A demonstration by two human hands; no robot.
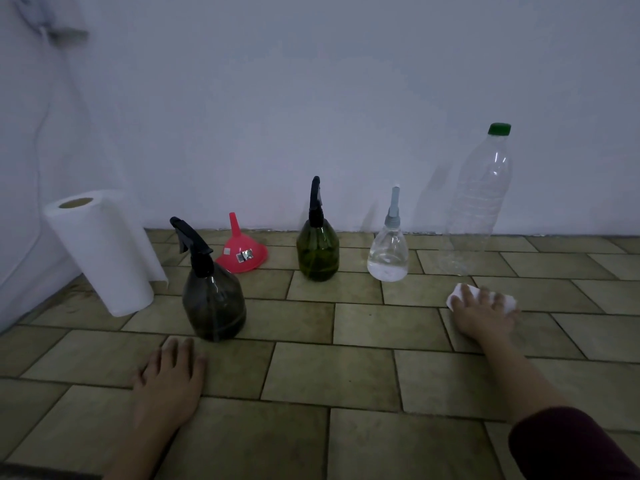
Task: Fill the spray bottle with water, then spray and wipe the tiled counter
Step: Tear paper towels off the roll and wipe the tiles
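Both hands on the tiled desk [363, 327], wiping under way at right of frame.

Left hand [169, 379] lies flat, grip apart and empty, just before the dark spray bottle [213, 299]. Right hand [483, 311] presses a white paper wad [460, 292], fingers spread over it, below the clear water bottle [479, 202]. A wide sweep could likely topple that light bottle or the small clear sprayer [388, 252]. The pink funnel [242, 251] bears a sticker, unreadable.

No legible text is in front of me. The pink plastic funnel [242, 249], standing mouth-down near the back edge of the tiled counter [346, 368], carries two small stickers on its cone; the larger shows a dark printed pattern, too blurred to read. I see no printing on anything else.
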